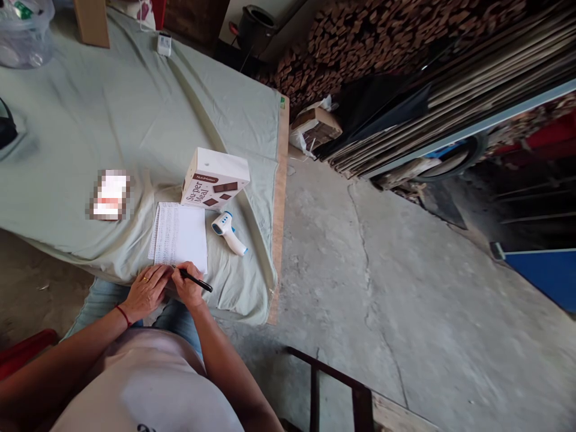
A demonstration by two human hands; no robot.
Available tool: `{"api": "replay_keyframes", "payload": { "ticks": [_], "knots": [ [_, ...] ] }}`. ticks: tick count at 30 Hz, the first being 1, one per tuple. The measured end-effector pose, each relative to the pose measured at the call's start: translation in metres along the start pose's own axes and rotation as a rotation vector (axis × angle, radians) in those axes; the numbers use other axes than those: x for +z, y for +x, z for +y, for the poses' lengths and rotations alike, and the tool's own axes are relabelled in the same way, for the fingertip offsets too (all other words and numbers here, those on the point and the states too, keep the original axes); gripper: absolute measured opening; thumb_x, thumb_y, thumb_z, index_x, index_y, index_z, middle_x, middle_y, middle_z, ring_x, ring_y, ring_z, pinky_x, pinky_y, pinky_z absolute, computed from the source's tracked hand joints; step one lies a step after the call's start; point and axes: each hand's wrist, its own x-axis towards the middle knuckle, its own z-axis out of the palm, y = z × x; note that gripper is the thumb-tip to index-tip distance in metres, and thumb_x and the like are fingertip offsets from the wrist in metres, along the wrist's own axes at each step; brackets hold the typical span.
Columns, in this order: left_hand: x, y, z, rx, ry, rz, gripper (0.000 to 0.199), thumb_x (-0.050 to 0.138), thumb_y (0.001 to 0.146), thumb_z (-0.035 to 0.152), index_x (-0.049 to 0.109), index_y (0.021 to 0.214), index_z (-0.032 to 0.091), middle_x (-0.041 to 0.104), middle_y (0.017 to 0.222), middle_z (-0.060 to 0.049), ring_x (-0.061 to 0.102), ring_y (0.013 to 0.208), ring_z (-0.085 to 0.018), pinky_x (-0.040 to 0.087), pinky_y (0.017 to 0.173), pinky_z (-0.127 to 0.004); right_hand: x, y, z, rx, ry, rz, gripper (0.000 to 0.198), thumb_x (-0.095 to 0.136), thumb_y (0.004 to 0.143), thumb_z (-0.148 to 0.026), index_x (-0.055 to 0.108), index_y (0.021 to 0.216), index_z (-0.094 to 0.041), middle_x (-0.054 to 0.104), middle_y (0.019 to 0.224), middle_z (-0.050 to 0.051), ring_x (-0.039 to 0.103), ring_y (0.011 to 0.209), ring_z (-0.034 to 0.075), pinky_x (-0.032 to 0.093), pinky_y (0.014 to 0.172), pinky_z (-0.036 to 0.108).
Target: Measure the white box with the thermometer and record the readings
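My right hand (189, 287) is closed around a black pen (198, 280), its tip near the lower edge of some white paper sheets (191, 237). Handwriting fills the left part of the top sheet; the right part is blank. Beside it, my left hand (146, 291) lies flat with fingers stretched out at the paper's lower left edge. Just behind the sheets stands a white and brown box (216, 177) marked "Super Meal". A white and blue infrared thermometer (229, 233) lies to the right of the paper.
A green cloth (112, 114) covers the table. A blurred-out phone-like object (110, 195) lies left of the paper. At the back are a clear plastic tub (27, 36) and a small white device (164, 44). A dark metal frame (333, 375) stands at lower right.
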Motion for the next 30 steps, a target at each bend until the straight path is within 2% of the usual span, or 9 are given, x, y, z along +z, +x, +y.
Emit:
{"api": "replay_keyframes", "payload": {
  "ticks": [5, 10, 16, 23, 30],
  "knots": [
    [0.0011, -0.0003, -0.0002, 0.001, -0.002, 0.01, 0.056, 0.056, 0.09, 0.015, 0.059, 0.146, 0.017, 0.065, 0.142, -0.014, 0.057, 0.133, -0.028, 0.044, 0.116, -0.043, 0.0007, -0.0002, -0.0005, 0.018, -0.008, 0.004, 0.012, 0.056, 0.088, -0.03, 0.058, 0.078, -0.024, 0.062, 0.066, -0.002, 0.057, 0.061, 0.015, 0.051, 0.064, 0.029],
    [0.0007, -0.0001, 0.0003, 0.017, 0.028, 0.036, 0.051, 0.056, 0.091, 0.015, 0.062, 0.142, 0.013, 0.066, 0.139, -0.016, 0.057, 0.132, -0.028, 0.044, 0.116, -0.042, 0.0018, -0.0013, 0.0006, 0.021, -0.01, 0.041, 0.013, 0.054, 0.089, -0.03, 0.058, 0.078, -0.024, 0.061, 0.065, -0.002, 0.055, 0.058, 0.015, 0.049, 0.061, 0.028],
    [0.0007, -0.0001, 0.0001, -0.007, -0.002, -0.008, 0.055, 0.055, 0.091, 0.015, 0.059, 0.146, 0.017, 0.065, 0.142, -0.014, 0.057, 0.133, -0.028, 0.045, 0.116, -0.044, 0.0001, -0.001, 0.0006, 0.028, -0.033, 0.01, 0.01, 0.054, 0.087, -0.027, 0.057, 0.078, -0.024, 0.06, 0.067, -0.002, 0.056, 0.061, 0.015, 0.049, 0.064, 0.028],
    [0.002, -0.0012, -0.0004, -0.011, -0.007, -0.01, 0.056, 0.056, 0.091, 0.015, 0.059, 0.146, 0.017, 0.065, 0.142, -0.015, 0.057, 0.134, -0.028, 0.044, 0.117, -0.044, 0.0009, -0.0006, -0.0007, -0.005, -0.046, 0.045, 0.014, 0.054, 0.088, -0.029, 0.057, 0.076, -0.025, 0.06, 0.065, -0.002, 0.055, 0.06, 0.015, 0.048, 0.063, 0.028],
    [0.0017, -0.0009, -0.0001, -0.003, 0.001, 0.008, 0.054, 0.056, 0.091, 0.016, 0.06, 0.145, 0.016, 0.066, 0.141, -0.015, 0.057, 0.133, -0.028, 0.045, 0.116, -0.044, -0.0001, -0.001, 0.0012, -0.005, -0.01, 0.021, 0.011, 0.055, 0.087, -0.027, 0.056, 0.077, -0.024, 0.06, 0.065, -0.002, 0.055, 0.059, 0.015, 0.048, 0.062, 0.028]
  ]
}}
